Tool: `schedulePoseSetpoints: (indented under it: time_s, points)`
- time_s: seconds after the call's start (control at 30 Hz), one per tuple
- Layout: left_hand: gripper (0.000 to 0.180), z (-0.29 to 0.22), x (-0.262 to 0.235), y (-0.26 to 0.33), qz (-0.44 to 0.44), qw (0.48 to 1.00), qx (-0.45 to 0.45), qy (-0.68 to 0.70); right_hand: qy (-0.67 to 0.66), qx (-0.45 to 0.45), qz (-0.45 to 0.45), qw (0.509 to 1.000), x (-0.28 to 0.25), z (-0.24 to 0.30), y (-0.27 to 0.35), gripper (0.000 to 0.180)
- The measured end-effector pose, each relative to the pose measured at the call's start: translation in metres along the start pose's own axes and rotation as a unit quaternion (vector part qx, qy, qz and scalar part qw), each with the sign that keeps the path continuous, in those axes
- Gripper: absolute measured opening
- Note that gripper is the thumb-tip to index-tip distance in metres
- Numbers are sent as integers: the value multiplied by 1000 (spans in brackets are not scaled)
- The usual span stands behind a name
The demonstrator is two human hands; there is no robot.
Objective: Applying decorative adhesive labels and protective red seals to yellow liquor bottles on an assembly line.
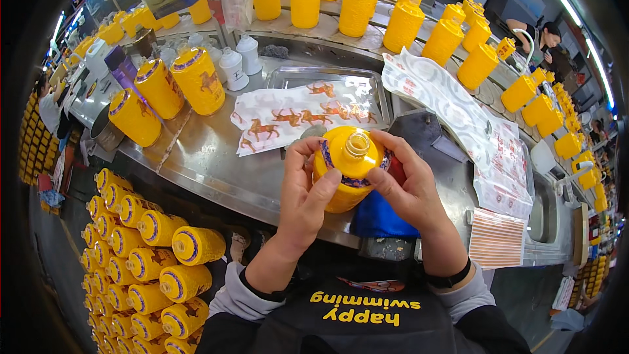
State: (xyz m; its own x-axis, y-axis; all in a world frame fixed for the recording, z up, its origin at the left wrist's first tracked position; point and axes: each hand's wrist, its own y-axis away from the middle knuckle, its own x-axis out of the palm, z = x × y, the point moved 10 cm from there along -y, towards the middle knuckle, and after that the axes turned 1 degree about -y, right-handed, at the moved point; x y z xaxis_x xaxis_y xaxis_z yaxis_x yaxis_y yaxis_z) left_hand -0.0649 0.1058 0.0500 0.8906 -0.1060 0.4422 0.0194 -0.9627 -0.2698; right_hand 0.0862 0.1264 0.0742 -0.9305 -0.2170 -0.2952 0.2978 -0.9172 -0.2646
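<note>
Between my two hands I hold a yellow bottle (344, 200) with a clear glass neck and a dark patterned band round its shoulder. My left hand (303, 190) wraps its left side, thumb pressed on the band. From the right, my right hand (411, 183) grips it, thumb at the band too. Just beyond lies a sheet of horse decals (295, 116), partly over a metal tray (282, 78). A blue cloth (383, 217) lies under my right hand, close to the bottle. The bottle's underside is hidden.
Three decorated yellow bottles (198, 85) stand at the left beside white containers (232, 69). Stacked yellow bottles (151, 264) fill the lower left. Yellow bottles (354, 12) line a conveyor at the back. More printed sheets (498, 157) lie right, before a sink (542, 216). Another person (547, 42) is far right.
</note>
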Motion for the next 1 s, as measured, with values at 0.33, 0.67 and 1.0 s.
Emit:
schedulePoseSetpoints:
  time_s: [0.33, 0.67, 1.0]
  points:
    - [46, 2, -3, 0, 2, 1000, 1, -22, 15, -70, -52, 996, -8, 9, 3, 54]
    - [48, -3, 4, 0, 21, 999, 26, -23, -76, 16, -36, 996, -16, -10, 8, 18]
    - [49, -3, 3, 0, 18, 999, 27, -16, -63, -23, -52, 996, -18, 1, 4, 13]
